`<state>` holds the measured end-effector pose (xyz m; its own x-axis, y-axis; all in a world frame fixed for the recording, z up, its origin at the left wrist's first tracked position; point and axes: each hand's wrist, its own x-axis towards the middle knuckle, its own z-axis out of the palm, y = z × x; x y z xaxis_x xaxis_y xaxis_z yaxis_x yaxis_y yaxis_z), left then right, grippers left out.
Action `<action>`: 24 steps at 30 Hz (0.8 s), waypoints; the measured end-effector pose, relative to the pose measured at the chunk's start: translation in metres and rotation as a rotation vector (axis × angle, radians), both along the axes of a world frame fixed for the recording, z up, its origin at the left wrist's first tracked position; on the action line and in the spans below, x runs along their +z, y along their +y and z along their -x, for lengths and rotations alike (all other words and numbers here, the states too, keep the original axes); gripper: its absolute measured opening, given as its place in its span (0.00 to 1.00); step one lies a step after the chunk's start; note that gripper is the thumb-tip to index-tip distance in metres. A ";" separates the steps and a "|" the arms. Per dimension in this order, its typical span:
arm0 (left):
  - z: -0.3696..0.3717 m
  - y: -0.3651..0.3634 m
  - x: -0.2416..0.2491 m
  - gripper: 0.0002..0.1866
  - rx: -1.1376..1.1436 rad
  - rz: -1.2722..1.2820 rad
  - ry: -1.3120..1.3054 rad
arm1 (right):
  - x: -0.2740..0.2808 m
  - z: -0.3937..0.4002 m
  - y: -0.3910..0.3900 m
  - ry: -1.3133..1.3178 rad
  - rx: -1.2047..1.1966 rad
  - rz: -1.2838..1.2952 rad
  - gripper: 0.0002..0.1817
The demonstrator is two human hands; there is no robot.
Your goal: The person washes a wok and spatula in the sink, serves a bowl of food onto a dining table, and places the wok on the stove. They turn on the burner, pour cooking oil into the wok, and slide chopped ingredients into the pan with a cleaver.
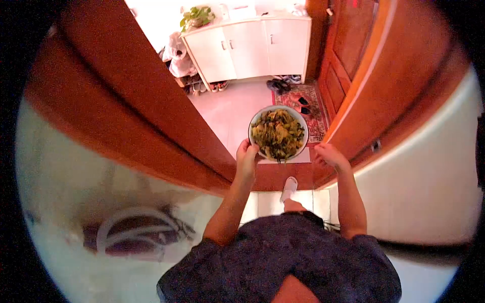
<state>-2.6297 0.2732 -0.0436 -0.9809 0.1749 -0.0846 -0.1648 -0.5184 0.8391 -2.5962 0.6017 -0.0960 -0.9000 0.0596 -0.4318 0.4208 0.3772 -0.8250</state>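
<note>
My left hand [247, 154] is closed on the near left rim of a round white bowl [277, 107], its thumb at the edge. Cooked leafy greens with yellowish pieces [279, 134] fill the bowl, and a few strands hang at the near rim. To the right of the bowl, a little apart from it, is my right hand [329, 155]. Its fingers are curled together, and whatever they hold, if anything, is hidden. Below the bowl, one foot in a white slipper [289, 188] is at the doorway threshold.
Reddish-brown door frames [151, 116] rise close on both sides. Beyond stands a white cabinet [247, 48] with a potted plant [197, 17] on top and shoes beneath. A patterned red rug [316, 113] with shoes lies before a wooden door [348, 45]. White bags [179, 58] are beside the cabinet.
</note>
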 end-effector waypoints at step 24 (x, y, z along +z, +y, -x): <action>0.172 0.067 -0.159 0.16 0.265 0.009 0.071 | -0.133 0.144 0.001 0.071 0.106 0.129 0.17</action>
<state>-2.8020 0.3401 -0.2021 -0.9959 -0.0894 -0.0141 0.0354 -0.5284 0.8483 -2.7397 0.6024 -0.2292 -0.9268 -0.0894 -0.3647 0.3230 0.3052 -0.8958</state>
